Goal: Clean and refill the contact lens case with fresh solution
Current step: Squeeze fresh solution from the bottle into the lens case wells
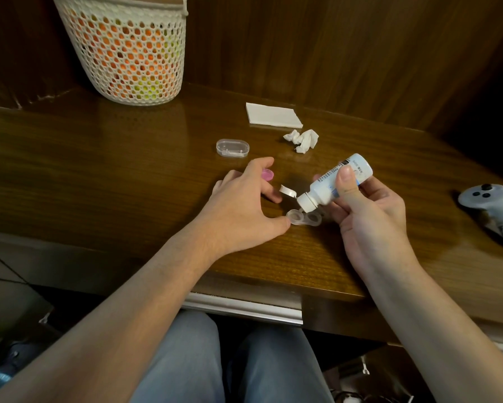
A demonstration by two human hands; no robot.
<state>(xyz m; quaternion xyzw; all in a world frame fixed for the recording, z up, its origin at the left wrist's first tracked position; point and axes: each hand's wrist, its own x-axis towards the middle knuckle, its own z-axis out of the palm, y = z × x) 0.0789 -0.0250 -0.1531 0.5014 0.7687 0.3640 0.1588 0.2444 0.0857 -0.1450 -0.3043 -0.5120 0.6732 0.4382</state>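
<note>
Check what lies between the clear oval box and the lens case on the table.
In the head view, the left hand and a pink cap lie between the clear oval box and the lens case.

A white solution bottle [336, 179] is gripped by the right hand [369, 210] and tilted, nozzle down, over the open clear lens case [304, 219] on the wooden table [128, 170]. The case's left end is touched by the left hand [244, 202]; a pink cap [267, 174] is partly hidden behind it.
</note>
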